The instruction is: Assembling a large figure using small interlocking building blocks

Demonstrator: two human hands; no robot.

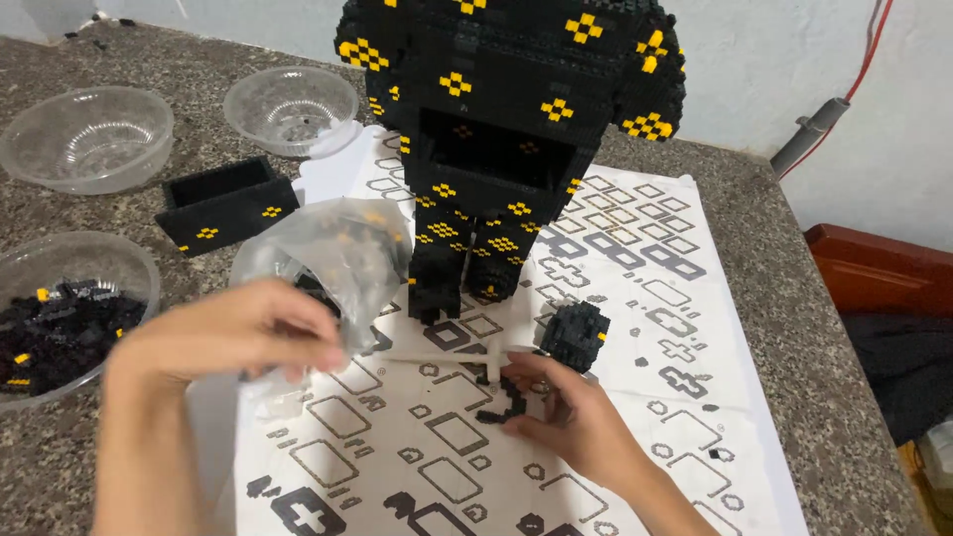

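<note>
I see left hand (233, 333) grip pinching clear plastic bag (342, 248); right hand (566, 412) grip pressed on small black bricks (506, 402), near the brick figure (511, 139).

Speckled granite-look countertop (774, 298), matt, rough. Printed paper sheet (635, 298), matt white. Black-yellow block figure (496, 129), studded plastic, slight sheen. Clear thin plastic bowls (89, 134), glossy. Crinkled transparent plastic bag (338, 248), shiny. Painted wall (774, 60), smooth.
</note>
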